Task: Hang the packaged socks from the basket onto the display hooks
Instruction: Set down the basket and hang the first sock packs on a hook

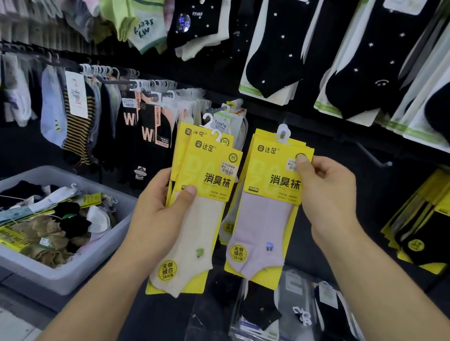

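Observation:
My left hand [160,219] grips a small stack of yellow-carded sock packs [200,205]; the front one holds a cream sock. My right hand [324,193] pinches the top right corner of a second yellow pack with a pale pink sock [266,207], a few more packs behind it. That pack's white hanger [283,132] is at the tip of a display hook; whether it is threaded on the hook I cannot tell. An empty black hook [374,158] juts out to the right. The grey basket [31,272] of loose sock packs sits at lower left.
Rows of hung socks fill the wall above and to the left. Yellow packs with black socks [439,233] hang at far right. Clear-wrapped black socks [304,329] lie stacked on the shelf below my right arm.

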